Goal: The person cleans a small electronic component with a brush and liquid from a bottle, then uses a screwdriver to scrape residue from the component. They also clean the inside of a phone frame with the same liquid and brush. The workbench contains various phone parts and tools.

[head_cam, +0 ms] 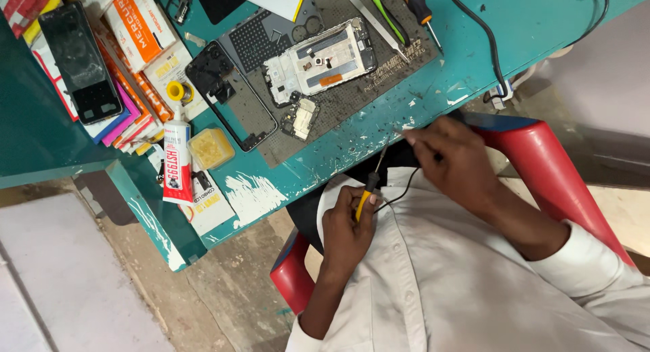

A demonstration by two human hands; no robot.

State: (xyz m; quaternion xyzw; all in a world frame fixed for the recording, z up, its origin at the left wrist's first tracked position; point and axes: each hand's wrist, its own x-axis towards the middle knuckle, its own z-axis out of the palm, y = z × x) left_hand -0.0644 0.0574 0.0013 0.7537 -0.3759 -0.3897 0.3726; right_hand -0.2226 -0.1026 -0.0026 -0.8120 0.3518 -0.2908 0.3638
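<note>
Left fingers: the left hand (347, 231) is closed around the yellow-and-black handle of a thin soldering iron (367, 193), held low over the white shirt (440, 277). Its metal tip points up towards the table edge.
Right fingers: the right hand (452, 159) is curled, with its fingertips (410, 136) pinched together just beyond the iron's tip. What they grip is too small to tell.
Cord: a thin black cord (399, 193) runs from the iron's handle up under the right hand.
Edge: the chipped, paint-scarred rim of the teal table (338, 166) lies right above both hands.
Open room: a narrow gap lies between the rim and the shirt. A red chair (542, 166) closes in on the right, and bare floor (203, 284) opens to the left.
Mat: beyond the rim, a grey work mat (352, 98) carries an opened phone frame (321, 57) and a small circuit board (302, 118).
Containers: far left of the left fingers, a small clear box (210, 149) holds a yellowish mass. A white-and-red glue tube (177, 166) lies beside it.
Further out: a stack of coloured boxes (132, 60) bears a dark phone (80, 64). Screwdrivers (414, 3) lie at the mat's far end.
</note>
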